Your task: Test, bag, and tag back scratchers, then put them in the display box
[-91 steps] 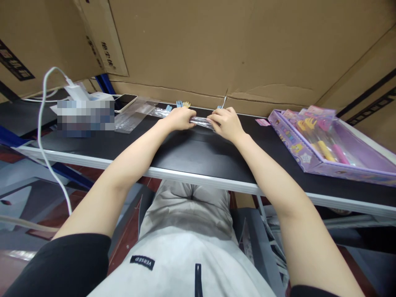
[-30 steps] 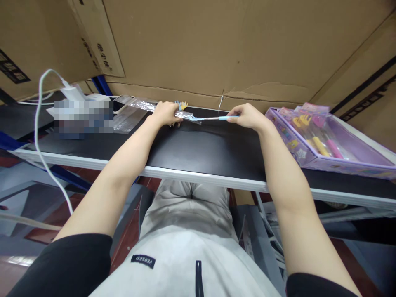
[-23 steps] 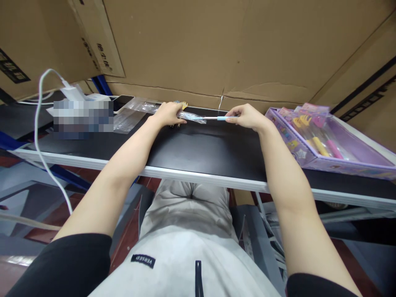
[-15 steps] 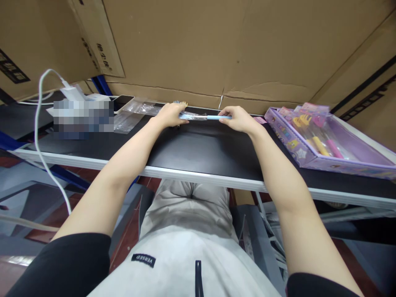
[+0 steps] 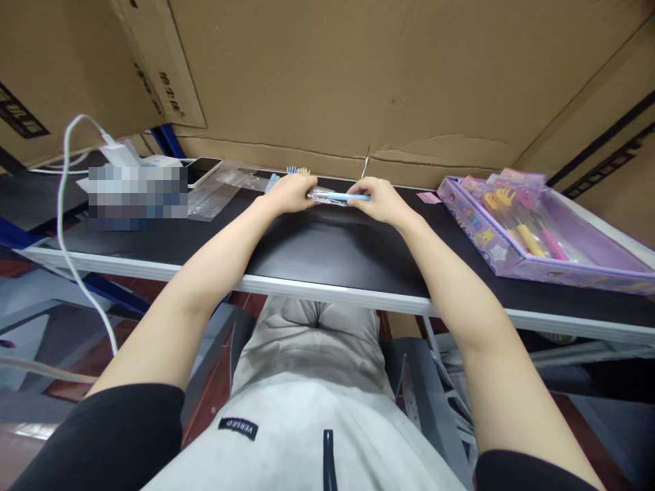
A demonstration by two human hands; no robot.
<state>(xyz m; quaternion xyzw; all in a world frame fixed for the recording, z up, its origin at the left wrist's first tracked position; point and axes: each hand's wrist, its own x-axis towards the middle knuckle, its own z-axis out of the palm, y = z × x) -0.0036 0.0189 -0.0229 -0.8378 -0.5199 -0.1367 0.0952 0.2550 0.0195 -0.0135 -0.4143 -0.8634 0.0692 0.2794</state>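
Between my hands lies a light blue back scratcher (image 5: 338, 196), level above the black tabletop, with clear plastic wrap around its middle. My left hand (image 5: 295, 193) is closed around its left part; pale blue prongs (image 5: 271, 183) stick out on the far side of that hand. The fingers of my right hand (image 5: 376, 196) pinch the blue handle near its right end. Just behind my left hand, blue and yellow claw-shaped tips (image 5: 297, 170) show, their lower parts hidden by the hand.
At the right stands a purple display box (image 5: 512, 262) with yellow and pink back scratchers (image 5: 529, 239) in clear wrap. A small pink card (image 5: 428, 198) lies beside it. Clear plastic bags (image 5: 217, 194), a phone (image 5: 203, 170) and a white cable (image 5: 61, 204) are at the left. Cardboard (image 5: 327, 82) walls the back.
The back scratcher has slid left through my left hand, and its pale blue prongs now show beyond it. My right hand has moved left, closer to my left hand.
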